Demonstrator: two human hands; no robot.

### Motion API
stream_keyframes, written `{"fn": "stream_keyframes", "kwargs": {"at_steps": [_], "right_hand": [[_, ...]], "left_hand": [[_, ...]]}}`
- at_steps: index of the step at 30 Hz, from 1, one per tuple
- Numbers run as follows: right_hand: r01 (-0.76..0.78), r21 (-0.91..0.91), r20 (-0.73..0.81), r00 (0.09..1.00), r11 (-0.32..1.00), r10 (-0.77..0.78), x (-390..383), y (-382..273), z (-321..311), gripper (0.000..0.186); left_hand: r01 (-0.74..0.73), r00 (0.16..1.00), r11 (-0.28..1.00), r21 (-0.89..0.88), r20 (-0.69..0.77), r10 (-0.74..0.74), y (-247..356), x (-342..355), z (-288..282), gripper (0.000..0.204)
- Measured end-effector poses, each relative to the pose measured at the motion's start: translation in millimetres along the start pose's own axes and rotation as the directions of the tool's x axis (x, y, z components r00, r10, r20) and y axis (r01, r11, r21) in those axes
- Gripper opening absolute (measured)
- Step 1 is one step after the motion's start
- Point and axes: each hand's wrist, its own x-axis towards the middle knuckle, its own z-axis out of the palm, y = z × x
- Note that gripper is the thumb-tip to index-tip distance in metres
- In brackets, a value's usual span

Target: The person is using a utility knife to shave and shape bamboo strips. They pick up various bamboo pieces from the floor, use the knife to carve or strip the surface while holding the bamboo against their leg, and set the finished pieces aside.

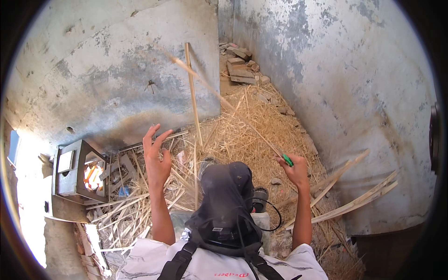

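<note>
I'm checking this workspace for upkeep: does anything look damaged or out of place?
Yes. The right wall has discoloured patches, which suggest worn coating. Beyond the straw-coloured shavings, loose slabs lie askew in a heap, like debris.

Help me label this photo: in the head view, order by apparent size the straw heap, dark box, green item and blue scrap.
1. Straw heap
2. Dark box
3. Green item in the right hand and blue scrap: too alike to rank

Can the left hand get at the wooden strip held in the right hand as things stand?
Probably yes: the left hand looks open and empty, and nothing visible blocks its way to the wooden strip in the right hand, though depth is hard to judge.
</note>
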Motion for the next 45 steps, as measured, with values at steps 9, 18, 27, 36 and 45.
{"fn": "stream_keyframes", "kwargs": {"at_steps": [9, 18, 27, 36, 45], "right_hand": [[-0.286, 0.761, 0.286, 0.953, 0.582, 0.095, -19.1, 13.2, 34.4, 0.037], [-0.399, 0.695, 0.547, 0.833, 0.598, -0.080, -16.6, -30.9, 51.3, 0.033], [0.132, 0.432, -0.171, 0.983, 0.892, -0.063, -12.9, -31.9, 14.9, 0.021], [-0.015, 0.561, -0.195, 0.969, 0.828, 0.150, -23.4, -2.6, 8.4, 0.022], [0.030, 0.864, -0.170, 0.957, 0.503, 0.234, -7.3, -35.5, 16.0, 0.050]], "left_hand": [[0.448, 0.889, 0.736, -0.508, 0.337, -0.309, -3.2, -0.5, 50.3, 0.042], [0.347, 0.933, 0.319, -0.882, 0.359, -0.025, 58.9, 36.7, 100.3, 0.051], [-0.149, 0.955, 0.458, -0.876, -0.247, -0.162, 42.6, 108.0, 5.0, 0.037], [0.049, 0.967, 0.968, -0.245, -0.232, -0.108, 28.9, 101.3, -78.9, 0.035], [0.372, 0.661, 0.894, -0.251, 0.747, -0.066, -6.2, -51.3, -10.9, 0.037]]}}
